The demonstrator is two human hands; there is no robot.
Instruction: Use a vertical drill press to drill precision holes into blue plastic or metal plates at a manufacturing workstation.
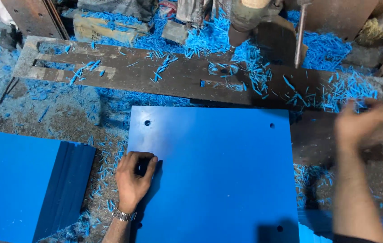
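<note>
While the left hand (pixel 134 179) presses flat, fingers together, on the blue sheet (pixel 218 175) lying on the desk (pixel 43 117), the right hand (pixel 358 123) is blurred off the sheet's edge; grip not discernible. Judged: positioning under the drill (pixel 245 22), next aligning squarely. Blue shavings (pixel 250 72) beyond both hands could obstruct; stacked sheets (pixel 25 184) lie left.

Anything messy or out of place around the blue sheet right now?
Yes: blue shavings are strewn over the metal bed and the bench around the blue sheet. The sheet itself lies flat under the left hand.
</note>
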